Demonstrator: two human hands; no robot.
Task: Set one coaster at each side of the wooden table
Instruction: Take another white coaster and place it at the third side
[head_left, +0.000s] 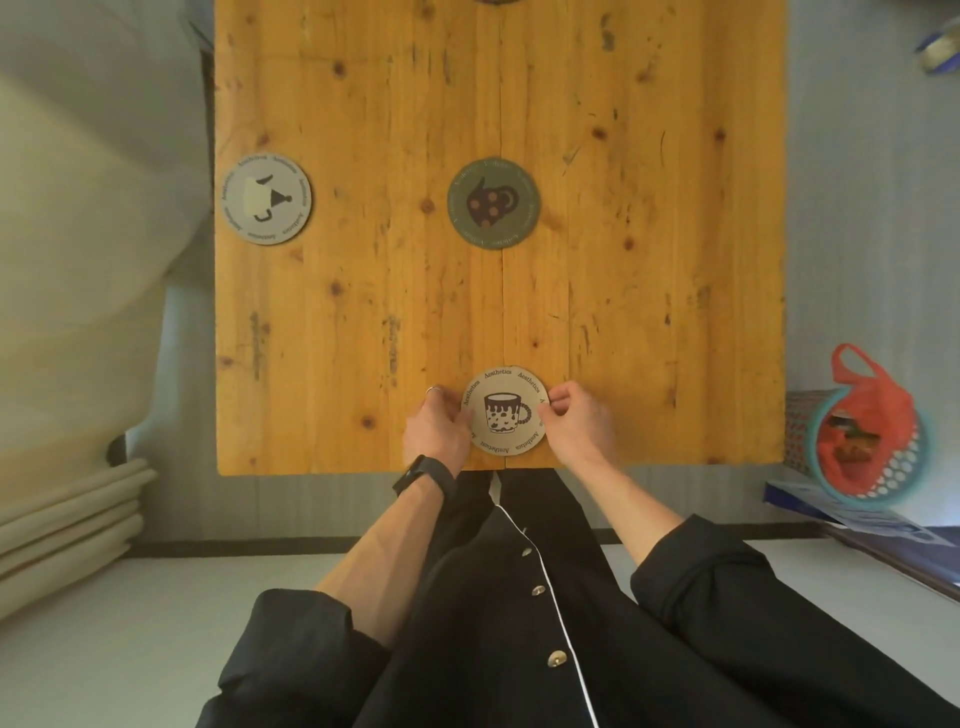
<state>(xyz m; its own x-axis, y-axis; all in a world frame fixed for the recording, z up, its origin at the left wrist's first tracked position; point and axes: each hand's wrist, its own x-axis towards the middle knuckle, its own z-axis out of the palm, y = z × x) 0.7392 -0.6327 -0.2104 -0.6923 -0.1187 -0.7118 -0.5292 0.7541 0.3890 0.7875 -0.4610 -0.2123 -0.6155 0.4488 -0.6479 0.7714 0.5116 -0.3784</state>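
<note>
A beige coaster with a mug drawing lies flat at the near edge of the wooden table. My left hand pinches its left rim and my right hand pinches its right rim. A grey coaster lies at the table's left edge. A green coaster with a spotted mug lies in the table's middle. At the far edge a sliver of another dark round thing shows, mostly cut off by the frame.
A teal perforated basket with a red plastic bag stands on the floor right of the table. Blue flat boxes lie beneath it. Pale bedding fills the left side.
</note>
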